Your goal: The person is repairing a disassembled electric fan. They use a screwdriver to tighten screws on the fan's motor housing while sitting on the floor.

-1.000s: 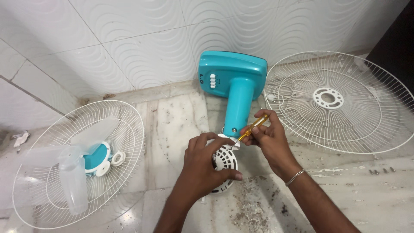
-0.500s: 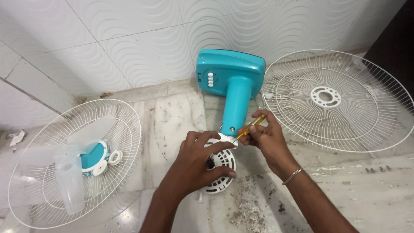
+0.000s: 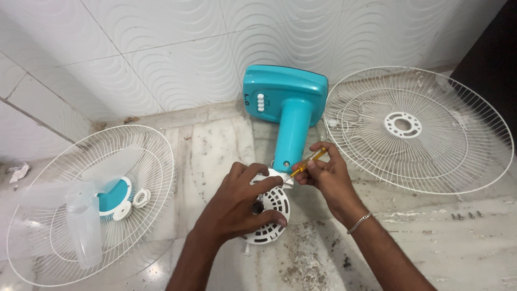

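Biggest things first: a white wire fan guard [image 3: 425,126] is lying flat on the marble floor [image 3: 458,253] at the right, and a second wire guard [image 3: 89,202] is lying at the left, carrying a clear plastic fan blade [image 3: 81,226] and a teal hub cap [image 3: 114,196] with a small white ring nut [image 3: 142,198] beside it. Between the two guards, the teal fan stand [image 3: 288,116] is lying on its side, its base up against the tiled wall [image 3: 161,48] and its neck pointing down toward the person. At the neck's lower end, the white vented motor housing [image 3: 269,218] is sitting under the left hand [image 3: 237,207], whose fingers are curling around its top and near edge, gripping it. The right hand [image 3: 328,178] is pinching a yellow-handled screwdriver [image 3: 307,164] between closed fingers, just right of the neck, with the tip angling down-left to the joint between neck and housing. A thin bracelet [image 3: 360,222] is circling that wrist. Tiny screws [image 3: 466,215] are lying well apart at the right.
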